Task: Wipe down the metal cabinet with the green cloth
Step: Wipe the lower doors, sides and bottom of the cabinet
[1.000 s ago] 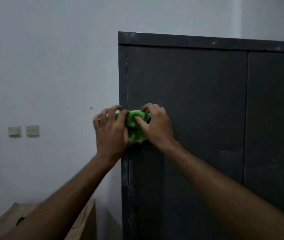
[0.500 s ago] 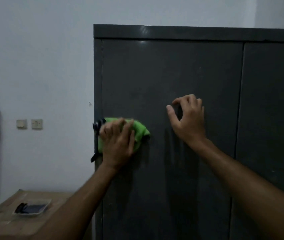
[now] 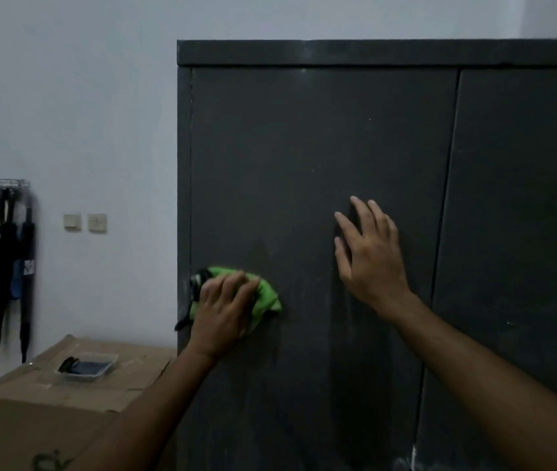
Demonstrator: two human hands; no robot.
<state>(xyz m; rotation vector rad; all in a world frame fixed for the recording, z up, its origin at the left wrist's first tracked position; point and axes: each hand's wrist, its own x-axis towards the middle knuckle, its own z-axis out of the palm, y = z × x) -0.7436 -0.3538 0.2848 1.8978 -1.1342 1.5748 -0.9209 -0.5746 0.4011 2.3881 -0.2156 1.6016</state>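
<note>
Right hand [image 3: 370, 253] now uncurled since half second ago, fingers spread flat on metal cabinet [image 3: 304, 147] door. Left hand [image 3: 224, 309] presses bunched green cloth [image 3: 265, 295] against door near cabinet's left edge, fingers curled over it. Cardboard box [image 3: 66, 399] sits lower left.

Left grip [image 3: 224, 305] curled, right grip [image 3: 370, 253] flat, fingers spread.
</note>
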